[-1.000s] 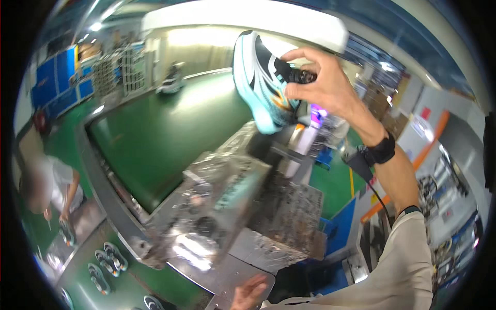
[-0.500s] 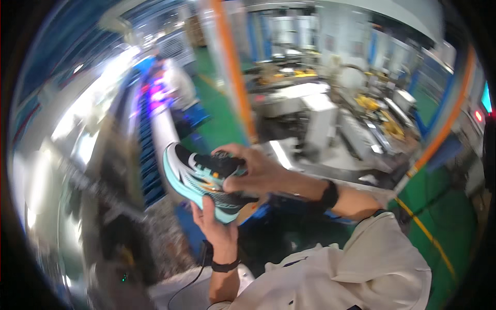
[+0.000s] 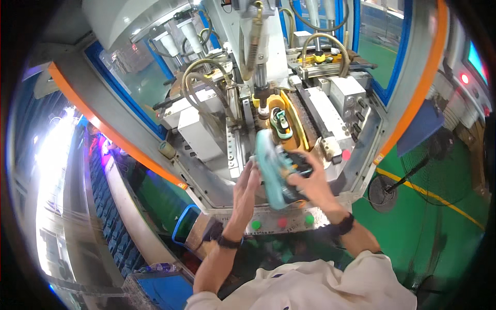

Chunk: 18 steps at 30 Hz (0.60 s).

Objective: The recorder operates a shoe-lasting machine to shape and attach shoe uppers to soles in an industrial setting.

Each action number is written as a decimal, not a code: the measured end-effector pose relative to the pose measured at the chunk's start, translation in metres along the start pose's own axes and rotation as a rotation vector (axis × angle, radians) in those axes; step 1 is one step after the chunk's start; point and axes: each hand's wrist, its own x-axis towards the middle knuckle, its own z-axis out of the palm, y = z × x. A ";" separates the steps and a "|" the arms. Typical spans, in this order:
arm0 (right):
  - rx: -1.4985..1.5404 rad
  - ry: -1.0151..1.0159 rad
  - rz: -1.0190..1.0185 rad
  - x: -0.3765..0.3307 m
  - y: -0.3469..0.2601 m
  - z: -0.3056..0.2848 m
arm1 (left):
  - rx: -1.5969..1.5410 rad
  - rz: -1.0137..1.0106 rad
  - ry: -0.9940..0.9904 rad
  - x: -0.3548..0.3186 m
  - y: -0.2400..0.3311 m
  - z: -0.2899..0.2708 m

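A sneaker (image 3: 272,173) with a pale turquoise sole and black upper is tilted up in front of the machine, smeared by motion. My right hand (image 3: 316,187) grips it by the upper, around the collar. Fingers stretched out, my left hand (image 3: 245,192) is upright beside the sole; whether it touches the sole I cannot tell. Just beyond, a second shoe (image 3: 281,123) in black and mint sits in the yellow-sided mould (image 3: 298,120) of the press. A metal press rod (image 3: 262,77) hangs over that mould's far end.
White metal blocks (image 3: 200,133) and hoses flank the mould. Orange-edged posts (image 3: 124,152) frame the opening. Green and red buttons (image 3: 282,222) line the front panel. A conveyor (image 3: 126,191) runs at left. At right stand a fan (image 3: 385,191) and a lit screen (image 3: 474,56).
My view has turned from the conveyor to face the press. The sneaker has come along in my right hand, now sole-side left. My left hand no longer cups the sole from below.
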 end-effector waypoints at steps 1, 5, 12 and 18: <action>-0.002 0.070 0.013 0.011 0.000 -0.020 | 0.048 -0.070 0.015 0.034 -0.005 0.006; -0.083 0.289 -0.118 0.054 0.002 -0.087 | 0.398 0.109 0.156 0.204 -0.090 -0.007; -0.281 0.519 -0.019 0.085 -0.009 -0.146 | 1.007 -0.158 0.280 0.346 -0.152 0.030; -0.608 0.314 0.073 0.207 0.001 -0.138 | 0.573 -0.310 0.315 0.348 -0.135 -0.018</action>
